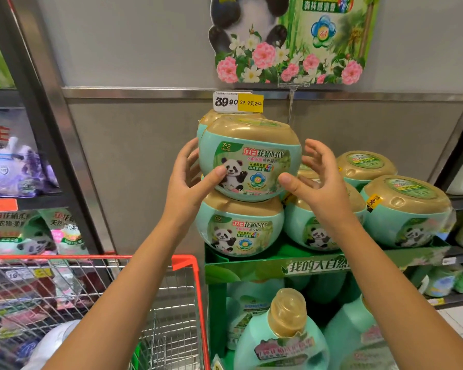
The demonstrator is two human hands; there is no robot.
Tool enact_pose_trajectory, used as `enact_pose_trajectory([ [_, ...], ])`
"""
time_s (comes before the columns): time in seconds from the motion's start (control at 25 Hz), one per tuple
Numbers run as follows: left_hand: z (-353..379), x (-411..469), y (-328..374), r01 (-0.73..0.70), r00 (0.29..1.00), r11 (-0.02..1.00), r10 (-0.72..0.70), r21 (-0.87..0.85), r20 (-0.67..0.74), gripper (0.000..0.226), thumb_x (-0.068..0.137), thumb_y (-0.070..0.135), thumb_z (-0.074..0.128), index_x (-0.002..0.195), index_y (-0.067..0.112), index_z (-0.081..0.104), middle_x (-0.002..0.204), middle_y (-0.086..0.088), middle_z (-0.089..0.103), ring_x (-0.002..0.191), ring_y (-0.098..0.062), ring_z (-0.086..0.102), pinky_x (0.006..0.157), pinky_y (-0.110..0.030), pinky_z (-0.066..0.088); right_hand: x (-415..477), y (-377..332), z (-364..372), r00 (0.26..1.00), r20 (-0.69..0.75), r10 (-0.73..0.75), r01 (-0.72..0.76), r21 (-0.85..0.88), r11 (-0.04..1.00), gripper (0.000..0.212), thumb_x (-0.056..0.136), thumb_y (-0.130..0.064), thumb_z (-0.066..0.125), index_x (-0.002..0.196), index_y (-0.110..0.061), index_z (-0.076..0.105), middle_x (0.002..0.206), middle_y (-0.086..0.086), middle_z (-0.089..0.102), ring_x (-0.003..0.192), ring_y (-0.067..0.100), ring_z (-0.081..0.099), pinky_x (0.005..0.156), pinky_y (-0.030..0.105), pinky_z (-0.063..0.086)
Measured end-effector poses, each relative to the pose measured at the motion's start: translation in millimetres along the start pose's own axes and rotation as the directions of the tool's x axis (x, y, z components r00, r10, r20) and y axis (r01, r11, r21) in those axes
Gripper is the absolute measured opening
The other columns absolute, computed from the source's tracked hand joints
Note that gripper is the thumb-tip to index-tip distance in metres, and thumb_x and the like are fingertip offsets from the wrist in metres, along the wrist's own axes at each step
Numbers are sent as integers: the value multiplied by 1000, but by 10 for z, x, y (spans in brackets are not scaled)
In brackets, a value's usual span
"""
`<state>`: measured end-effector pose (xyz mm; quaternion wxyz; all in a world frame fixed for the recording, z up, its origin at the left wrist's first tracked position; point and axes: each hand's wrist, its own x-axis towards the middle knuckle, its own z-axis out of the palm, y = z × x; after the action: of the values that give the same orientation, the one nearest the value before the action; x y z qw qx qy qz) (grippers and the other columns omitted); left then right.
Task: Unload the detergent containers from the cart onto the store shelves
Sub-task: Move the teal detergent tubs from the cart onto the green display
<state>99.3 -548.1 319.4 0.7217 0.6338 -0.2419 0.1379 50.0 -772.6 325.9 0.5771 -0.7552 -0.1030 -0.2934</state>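
— What colours do we see on the top tub (249, 158)?
— Mint green, with a gold lid (251, 130) and a black-and-white panda on its label (249, 169).
— And the cart (185, 263)?
— We see a red rim over silver wire mesh.

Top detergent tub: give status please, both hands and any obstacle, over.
Left hand grips top tub. Right hand open beside it, thumb near its front. Tub sits on lower tub. No obstacle seen.

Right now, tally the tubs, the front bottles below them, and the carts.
Tubs: 7 (one mostly hidden behind the right hand)
Front bottles: 2
Carts: 1
Total: 10
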Motion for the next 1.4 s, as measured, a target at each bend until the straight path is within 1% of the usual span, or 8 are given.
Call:
enact_pose_trajectory([
  [0.12,-42,-200,34,32,991,997,-24,65,-131,65,75,34,72,134,24,46,134,-1,55,120,-8,57,100,-30,49,-263,-61,141,967,-230,-106,108,-2,994,49,80,-39,71,122,-32,47,126,-4,51,116,6,52,94,31,50],
  [0.24,-200,-572,28,57,950,997,-36,58,-311,32,90,17,65,119,24,56,118,4,64,107,-4,61,89,-20,49,-620,-70,437,943,-290,-166,197,80,977,24,86,-32,60,109,-31,54,110,-1,60,99,7,58,83,24,49],
  [0.32,-416,-955,26,111,896,994,-91,21,-434,21,93,10,58,109,24,61,106,6,68,98,-5,65,82,-17,51,-921,-46,714,976,-196,-95,137,213,967,15,88,-26,57,103,-27,59,95,-9,66,89,8,62,78,23,51],
  [0.48,-1047,-1906,46,272,773,962,-215,7,-597,18,92,10,58,100,24,66,96,1,70,82,-4,65,75,-18,51,-1579,21,1363,980,174,94,-149,332,932,11,91,-8,57,92,-16,63,74,2,69,69,10,64,65,21,52],
  [0.68,-2048,-3083,167,469,623,883,-308,28,-719,18,89,9,61,91,24,71,80,9,73,73,0,66,62,-9,49,-2336,-31,2289,838,503,210,-370,241,897,20,92,3,54,87,-13,66,74,5,68,66,7,63,66,23,53],
  [0.88,-3122,-3835,446,569,464,822,-319,3,-826,16,87,9,65,90,23,72,80,9,74,76,-1,68,65,-11,51,-2978,-196,3365,690,654,310,-538,176,824,20,91,2,57,82,-13,66,65,-1,68,62,7,62,62,21,52],
  [1.08,-3943,-4008,605,627,383,779,-290,16,-877,14,90,9,63,94,21,70,91,1,71,85,-9,66,69,-14,51,-3172,-331,4206,584,748,315,-586,121,801,18,91,6,55,89,-7,67,64,-3,69,57,4,60,59,16,50],
  [1.4,-4942,-3612,505,719,384,690,-299,80,-873,17,91,16,62,97,30,67,92,7,71,82,-2,66,67,-11,47,-2804,-301,5513,400,890,219,-564,51,824,19,90,6,54,89,-10,64,72,7,65,54,4,57,55,15,47],
])
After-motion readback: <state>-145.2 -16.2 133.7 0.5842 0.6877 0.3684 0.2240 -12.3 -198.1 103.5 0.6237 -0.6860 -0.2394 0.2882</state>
